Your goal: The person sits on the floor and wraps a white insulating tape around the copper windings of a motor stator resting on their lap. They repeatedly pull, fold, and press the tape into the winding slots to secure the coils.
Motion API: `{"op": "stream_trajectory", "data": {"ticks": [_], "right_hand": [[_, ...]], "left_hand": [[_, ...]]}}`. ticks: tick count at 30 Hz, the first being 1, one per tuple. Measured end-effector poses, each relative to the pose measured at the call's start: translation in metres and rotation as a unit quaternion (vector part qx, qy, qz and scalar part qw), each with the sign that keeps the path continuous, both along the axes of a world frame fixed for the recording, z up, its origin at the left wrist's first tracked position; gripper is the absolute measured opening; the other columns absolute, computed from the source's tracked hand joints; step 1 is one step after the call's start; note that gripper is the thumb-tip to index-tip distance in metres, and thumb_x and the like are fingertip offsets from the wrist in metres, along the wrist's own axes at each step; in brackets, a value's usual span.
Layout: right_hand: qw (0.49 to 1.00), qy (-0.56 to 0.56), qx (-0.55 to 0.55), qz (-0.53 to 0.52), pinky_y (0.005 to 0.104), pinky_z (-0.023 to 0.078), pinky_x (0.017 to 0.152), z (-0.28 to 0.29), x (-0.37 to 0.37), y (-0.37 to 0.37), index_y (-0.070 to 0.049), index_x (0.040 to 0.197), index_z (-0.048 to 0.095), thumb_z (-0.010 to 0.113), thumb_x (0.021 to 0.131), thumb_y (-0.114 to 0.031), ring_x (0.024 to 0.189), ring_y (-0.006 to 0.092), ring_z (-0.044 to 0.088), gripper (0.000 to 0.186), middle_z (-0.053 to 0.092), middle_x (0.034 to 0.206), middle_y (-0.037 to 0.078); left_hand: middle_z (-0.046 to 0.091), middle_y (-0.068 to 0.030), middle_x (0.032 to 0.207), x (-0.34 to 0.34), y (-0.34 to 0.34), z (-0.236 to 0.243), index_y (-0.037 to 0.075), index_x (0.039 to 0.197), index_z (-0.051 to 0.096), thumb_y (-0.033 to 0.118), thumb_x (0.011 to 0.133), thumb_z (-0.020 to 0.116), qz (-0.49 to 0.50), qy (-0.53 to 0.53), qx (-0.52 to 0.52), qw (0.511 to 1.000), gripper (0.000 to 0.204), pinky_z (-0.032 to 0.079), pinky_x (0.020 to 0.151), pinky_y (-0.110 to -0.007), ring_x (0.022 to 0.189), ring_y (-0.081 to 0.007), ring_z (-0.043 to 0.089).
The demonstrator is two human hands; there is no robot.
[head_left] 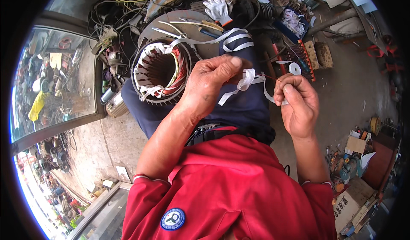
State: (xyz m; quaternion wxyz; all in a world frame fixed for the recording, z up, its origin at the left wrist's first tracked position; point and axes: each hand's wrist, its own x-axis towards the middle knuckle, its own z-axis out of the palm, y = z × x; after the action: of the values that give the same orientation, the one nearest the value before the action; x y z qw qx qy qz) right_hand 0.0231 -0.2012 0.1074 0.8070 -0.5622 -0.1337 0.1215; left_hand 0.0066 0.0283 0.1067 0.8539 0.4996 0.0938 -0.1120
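Observation:
My left hand (215,80) is closed, thumb against the fingers, on a white cloth tape (247,78) whose loops and a loose end hang beside the fingertips. My right hand (299,105) pinches a thin red wire (268,76) that runs across to the tape. More white tape curves down close to my right fingers. To the left of my hands stands a motor stator (183,69), its coil ends partly bound in white tape, with red windings bare on the right side. From its top a tape strip (200,40) trails over my knee.
Behind the stator, a round metal plate (158,26) carries scissors (168,33) and pliers (209,25). A white work glove (218,10) lies beyond. A tape roll (294,68) sits right of my knee. Machine parts and cables crowd the back; a glass-paned frame (55,124) stands left.

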Motion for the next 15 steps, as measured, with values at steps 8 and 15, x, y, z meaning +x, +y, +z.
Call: {"op": "stream_trajectory", "data": {"ticks": [8,15], "right_hand": [[0.998,-0.033,-0.043,0.022,0.0243,0.047,0.074,-0.012,0.004,-0.001,0.002,0.1,0.064,0.061,0.099,-0.007,0.082,0.0095,0.057,0.009,0.065,0.101,0.009],[0.903,-0.315,-0.293,0.014,0.0396,0.051,0.095,0.033,0.021,0.02,-0.001,0.114,0.064,0.081,0.08,-0.01,0.109,0.0313,0.066,0.039,0.066,0.12,0.017]], "left_hand": [[0.07,-0.0045,0.077,-0.005,0.011,0.023,-0.004,0.095,0.07,0.018,0.1,0.068,-0.046,-0.072,0.295,0.952,0.023,0.05,0.063,-0.028,0.071,-0.0099,0.06],[0.066,-0.0007,0.073,-0.001,0.009,0.042,-0.001,0.097,0.07,0.013,0.098,0.07,-0.081,-0.177,0.438,0.878,0.014,0.046,0.061,-0.026,0.069,-0.0057,0.055]]}}
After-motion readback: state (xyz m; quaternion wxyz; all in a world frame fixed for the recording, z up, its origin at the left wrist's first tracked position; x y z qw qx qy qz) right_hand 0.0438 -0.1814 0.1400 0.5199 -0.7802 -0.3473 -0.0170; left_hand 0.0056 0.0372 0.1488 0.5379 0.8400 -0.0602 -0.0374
